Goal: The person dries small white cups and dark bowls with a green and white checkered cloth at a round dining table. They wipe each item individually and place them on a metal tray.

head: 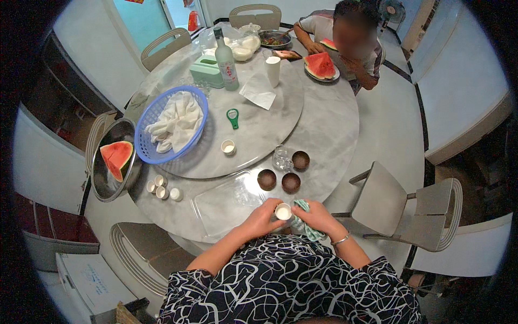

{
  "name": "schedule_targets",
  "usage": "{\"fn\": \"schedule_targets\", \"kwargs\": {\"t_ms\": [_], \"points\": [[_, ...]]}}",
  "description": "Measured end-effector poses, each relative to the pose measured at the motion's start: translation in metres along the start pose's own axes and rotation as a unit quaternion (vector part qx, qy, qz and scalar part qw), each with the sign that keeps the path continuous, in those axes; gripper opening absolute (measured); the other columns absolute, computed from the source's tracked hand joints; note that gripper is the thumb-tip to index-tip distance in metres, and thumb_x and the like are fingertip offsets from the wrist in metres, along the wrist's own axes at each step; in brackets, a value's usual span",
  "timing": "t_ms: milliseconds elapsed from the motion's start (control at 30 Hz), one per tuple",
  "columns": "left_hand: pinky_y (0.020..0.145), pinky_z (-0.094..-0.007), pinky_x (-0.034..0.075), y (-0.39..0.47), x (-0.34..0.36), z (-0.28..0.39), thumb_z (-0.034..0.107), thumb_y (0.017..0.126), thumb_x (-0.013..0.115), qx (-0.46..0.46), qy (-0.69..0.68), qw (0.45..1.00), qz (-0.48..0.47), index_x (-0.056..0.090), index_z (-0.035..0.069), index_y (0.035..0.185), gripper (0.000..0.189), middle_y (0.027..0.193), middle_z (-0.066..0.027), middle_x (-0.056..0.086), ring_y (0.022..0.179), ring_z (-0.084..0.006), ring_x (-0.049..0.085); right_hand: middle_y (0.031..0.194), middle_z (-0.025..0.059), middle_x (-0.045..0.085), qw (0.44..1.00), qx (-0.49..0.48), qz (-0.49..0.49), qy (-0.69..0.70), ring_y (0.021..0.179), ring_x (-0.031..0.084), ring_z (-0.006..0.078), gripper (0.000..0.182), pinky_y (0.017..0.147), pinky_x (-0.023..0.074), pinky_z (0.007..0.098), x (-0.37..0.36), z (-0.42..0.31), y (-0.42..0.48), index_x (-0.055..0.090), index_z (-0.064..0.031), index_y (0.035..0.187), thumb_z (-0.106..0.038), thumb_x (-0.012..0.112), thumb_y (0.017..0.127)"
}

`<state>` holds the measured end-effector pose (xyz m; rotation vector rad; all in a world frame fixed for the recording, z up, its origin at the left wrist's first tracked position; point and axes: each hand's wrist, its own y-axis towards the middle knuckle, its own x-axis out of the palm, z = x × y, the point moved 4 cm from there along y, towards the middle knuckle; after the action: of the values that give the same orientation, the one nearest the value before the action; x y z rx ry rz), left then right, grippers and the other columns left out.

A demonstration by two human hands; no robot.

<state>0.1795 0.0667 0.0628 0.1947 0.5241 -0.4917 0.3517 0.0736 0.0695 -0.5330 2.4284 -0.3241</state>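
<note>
My left hand point(264, 217) grips a small white cup point(283, 211) just past the table's near edge. My right hand point(319, 218) has hold of a green-and-white cloth point(302, 208) and presses it against the cup's right side. Just beyond my hands, dark brown round bowls point(291, 183) stand beside a clear glass vessel point(281, 158). A clear plastic tray or lid point(226, 202) lies flat to their left. Several more small cups point(161, 192) are grouped at the table's left front, and a single one point(228, 147) stands on the turntable.
On the marble turntable point(263, 129) are a blue basket point(137, 139) of white cloth, a green opener point(232, 118), a frosted bottle point(227, 65) and a tissue box point(204, 72). Watermelon fills a steel basin point(97, 178) and a plate point(335, 76) near a seated person point(319, 24). A chair point(380, 198) stands right.
</note>
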Motion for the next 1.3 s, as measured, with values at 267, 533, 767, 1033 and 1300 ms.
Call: {"fn": "schedule_targets", "kwargs": {"t_ms": [267, 533, 767, 1033, 1300], "points": [[0.076, -0.0394, 0.042, 0.047, -0.050, -0.027, 0.021, 0.064, 0.072, -0.045, 0.174, 0.958, 0.225, 0.049, 0.002, 0.105, 0.051, 0.098, -0.0156, 0.054, 0.088, -0.0330, 0.053, 0.098, 0.0214, 0.058, 0.999, 0.005, -0.035, 0.025, 0.092, 0.055, 0.0356, 0.051, 0.079, 0.0425, 0.0403, -0.002, -0.028, 0.034, 0.048, -0.0051, 0.112, -0.045, 0.051, 0.080], [0.078, -0.0392, 0.042, 0.080, -0.072, -0.095, 0.020, 0.065, 0.071, -0.176, 0.109, 0.920, 0.333, 0.047, -0.002, 0.107, 0.053, 0.101, -0.0171, 0.053, 0.094, -0.0333, 0.051, 0.113, 0.0251, 0.050, 0.994, -0.076, -0.001, 0.075, 0.107, 0.048, 0.0357, 0.061, 0.089, 0.0379, 0.0369, 0.036, -0.049, 0.118, 0.034, -0.0026, 0.126, -0.038, 0.052, 0.079], [0.075, -0.0390, 0.043, 0.089, -0.073, -0.123, 0.018, 0.065, 0.071, -0.131, 0.134, 0.900, 0.393, 0.048, -0.002, 0.106, 0.051, 0.097, -0.0178, 0.055, 0.089, -0.0331, 0.053, 0.117, 0.0232, 0.048, 0.987, -0.027, -0.070, 0.141, 0.111, 0.047, 0.0310, 0.062, 0.092, 0.0358, 0.0345, 0.049, -0.041, 0.153, 0.035, -0.0052, 0.128, -0.038, 0.053, 0.079], [0.081, -0.0413, 0.039, 0.094, -0.091, -0.124, 0.018, 0.066, 0.069, -0.136, 0.154, 0.894, 0.399, 0.046, -0.001, 0.108, 0.052, 0.101, -0.0189, 0.052, 0.096, -0.0359, 0.048, 0.101, 0.0100, 0.058, 0.955, 0.031, -0.104, 0.276, 0.092, 0.054, 0.0146, 0.043, 0.078, 0.0416, 0.0264, 0.064, -0.035, 0.168, 0.051, 0.0008, 0.111, -0.032, 0.053, 0.083], [0.085, -0.0405, 0.037, 0.069, -0.094, -0.115, 0.013, 0.067, 0.068, -0.105, 0.175, 0.895, 0.396, 0.040, -0.002, 0.116, 0.059, 0.105, -0.0180, 0.051, 0.099, -0.0346, 0.046, 0.087, 0.0065, 0.061, 0.892, 0.160, -0.109, 0.409, 0.073, 0.058, 0.0118, 0.043, 0.063, 0.0454, 0.0256, 0.077, -0.035, 0.150, 0.056, 0.0035, 0.097, -0.037, 0.050, 0.086]]}}
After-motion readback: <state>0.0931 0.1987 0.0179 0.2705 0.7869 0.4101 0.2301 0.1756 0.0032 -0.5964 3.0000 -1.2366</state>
